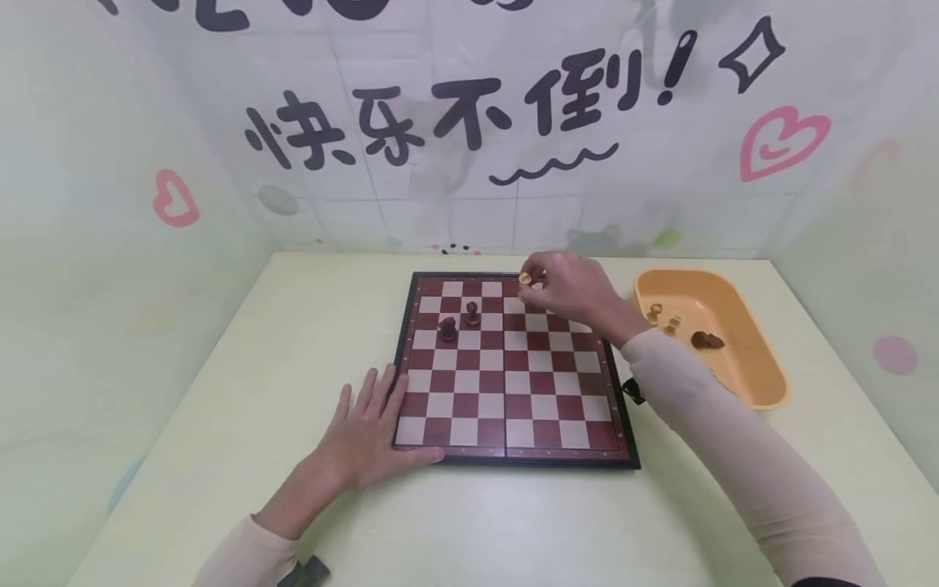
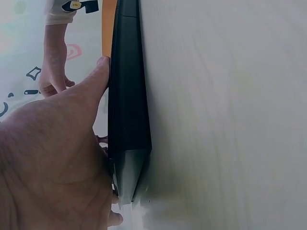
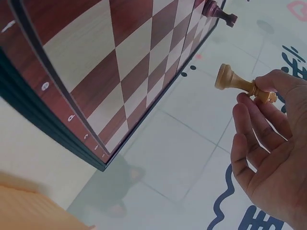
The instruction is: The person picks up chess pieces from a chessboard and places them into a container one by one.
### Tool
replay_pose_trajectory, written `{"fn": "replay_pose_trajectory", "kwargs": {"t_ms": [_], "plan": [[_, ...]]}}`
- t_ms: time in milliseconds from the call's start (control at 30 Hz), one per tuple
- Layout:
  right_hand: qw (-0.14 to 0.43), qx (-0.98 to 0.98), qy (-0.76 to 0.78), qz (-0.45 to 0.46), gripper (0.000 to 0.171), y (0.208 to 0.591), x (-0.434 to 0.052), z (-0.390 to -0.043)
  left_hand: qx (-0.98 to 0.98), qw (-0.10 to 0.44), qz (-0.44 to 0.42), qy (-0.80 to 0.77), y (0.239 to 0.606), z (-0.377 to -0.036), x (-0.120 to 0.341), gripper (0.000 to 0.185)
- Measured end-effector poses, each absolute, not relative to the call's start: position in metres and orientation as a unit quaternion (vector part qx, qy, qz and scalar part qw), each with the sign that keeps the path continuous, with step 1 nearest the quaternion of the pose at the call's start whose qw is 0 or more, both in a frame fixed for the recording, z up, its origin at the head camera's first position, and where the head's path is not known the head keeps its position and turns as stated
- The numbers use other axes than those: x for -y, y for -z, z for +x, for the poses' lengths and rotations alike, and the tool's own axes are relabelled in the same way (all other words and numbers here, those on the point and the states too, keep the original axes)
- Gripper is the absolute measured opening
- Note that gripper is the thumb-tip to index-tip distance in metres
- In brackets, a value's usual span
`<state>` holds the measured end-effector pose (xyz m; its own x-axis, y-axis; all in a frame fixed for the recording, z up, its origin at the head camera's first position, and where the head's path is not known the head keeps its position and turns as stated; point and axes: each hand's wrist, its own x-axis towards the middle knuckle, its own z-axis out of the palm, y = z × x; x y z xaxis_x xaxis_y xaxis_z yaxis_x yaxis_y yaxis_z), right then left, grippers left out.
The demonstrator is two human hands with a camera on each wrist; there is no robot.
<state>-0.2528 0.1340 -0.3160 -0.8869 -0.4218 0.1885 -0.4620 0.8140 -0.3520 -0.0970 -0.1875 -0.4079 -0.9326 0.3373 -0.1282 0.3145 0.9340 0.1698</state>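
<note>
Over the far part of the chessboard (image 1: 468, 405), just right of the fold, the right hand (image 1: 568, 285) holds a pale chess piece (image 3: 231, 78). Thumb and fingertips are clamped on its upper end; the stem and wide foot stick out past them, foot pointing away from the palm. Right wrist view shows the piece apart from the board; its exact height above the squares cannot be told.

Left hand (image 1: 370, 444): fingers straight and spread, thumb well apart from them, against the board's near left corner. Nothing gripped there – contact only, along the rim and side.

On the board, left of the fold, stand a first dark piece (image 1: 472, 313) and a second dark piece (image 1: 447, 329), near each other. Right of the board, on the counter (image 1: 257, 350), sits an orange tray (image 1: 751, 371) with two small pale figures (image 1: 655, 313) and a dark lying piece (image 1: 707, 340) inside.

Handling, judged by eye: the held piece looks light and stiff, likely wood or plastic, with a smooth surface that may turn between the fingertips. The thin stem and small crown seem the parts most easily chipped in a fall. Best hold is probably the present one – a light pinch high up, foot left free to meet a square flat. The board looks rigid but could slide if nudged; a flat palm at its corner should steady it
</note>
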Motion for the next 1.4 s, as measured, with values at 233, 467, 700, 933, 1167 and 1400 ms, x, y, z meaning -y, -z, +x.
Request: {"fn": "replay_pose_trajectory", "kwargs": {"t_ms": [233, 467, 700, 933, 1167, 1400], "plan": [[0.047, 0.951, -0.198, 0.233, 0.029, 0.313, -0.145, -0.245, -0.98, 0.08, 0.167, -0.076, 0.408, -0.097, 0.187, 0.129], [0.045, 0.951, -0.195, 0.237, 0.031, 0.315, -0.157, -0.239, -0.981, 0.077, 0.166, -0.066, 0.411, -0.097, 0.19, 0.13], [0.052, 0.95, -0.194, 0.239, 0.028, 0.319, -0.167, -0.232, -0.98, 0.081, 0.167, -0.071, 0.412, -0.098, 0.188, 0.129], [0.037, 0.953, -0.196, 0.228, 0.026, 0.326, -0.179, -0.227, -0.98, 0.08, 0.168, -0.067, 0.413, -0.099, 0.186, 0.131], [0.037, 0.954, -0.194, 0.225, 0.028, 0.327, -0.192, -0.223, -0.98, 0.08, 0.167, -0.072, 0.407, -0.097, 0.183, 0.128], [0.046, 0.958, -0.191, 0.21, 0.027, 0.326, -0.206, -0.22, -0.979, 0.077, 0.168, -0.09, 0.399, -0.094, 0.18, 0.125]]}}
